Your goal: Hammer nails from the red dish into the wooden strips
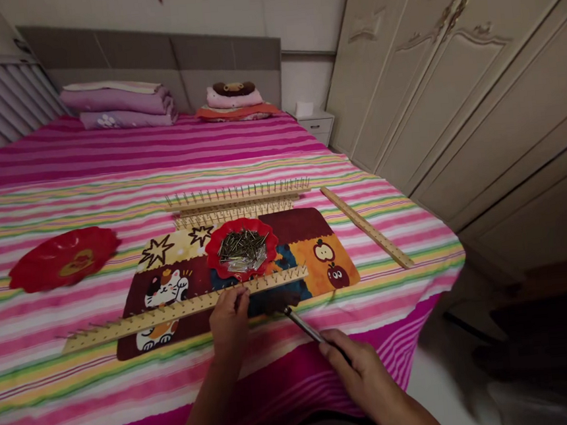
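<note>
My right hand (359,368) is wrapped round the dark grip of a hammer (307,325). Its metal shaft points up and left, and the head end is dark and blurred. Fingers pinched together, my left hand (231,319) rests at the near edge of a long wooden strip (183,308); whatever sits between the fingertips is too small to make out. Nails stand up along this strip, which lies slantwise across a patterned mat (318,219). Just beyond it, a red scalloped dish (211,250) holds many loose dark nails (241,244) and some paler, silvery ones (241,264).
Several wooden strips (242,197) with upright nails lie behind the dish. Another strip (367,226), apparently without nails, lies at the right. A red plate (44,263) is on the striped bedspread at left. Folded bedding (120,108) sits by the headboard; a wardrobe (450,79) stands right.
</note>
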